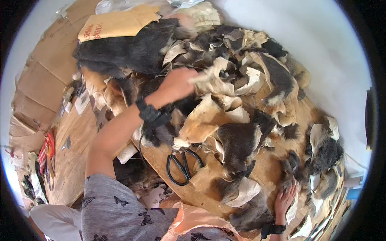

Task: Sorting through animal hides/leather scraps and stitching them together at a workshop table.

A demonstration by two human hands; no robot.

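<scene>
A large heap of fur scraps (pixel 237 148), black, brown and tan with pale skin sides, covers a wooden table (pixel 161 160). My left hand (pixel 179 85) reaches into the middle of the heap, its fingers closed on a pale fur scrap (pixel 207 82) that is slightly blurred. My right hand (pixel 284 197) lies with outstretched fingers on dark fur (pixel 290 164) near the table's right side. Scissors (pixel 184 166) with black loop handles rest at the front edge; scraps hide their blades.
A yellow-brown paper envelope (pixel 120 25) lies on a black pelt (pixel 124 52) at the back left. Cardboard (pixel 44 80) lines the left side, near a red strip of cloth (pixel 47 150). A white wall (pixel 321 52) stands behind the heap. Pink cloth (pixel 197 221) hangs over my lap.
</scene>
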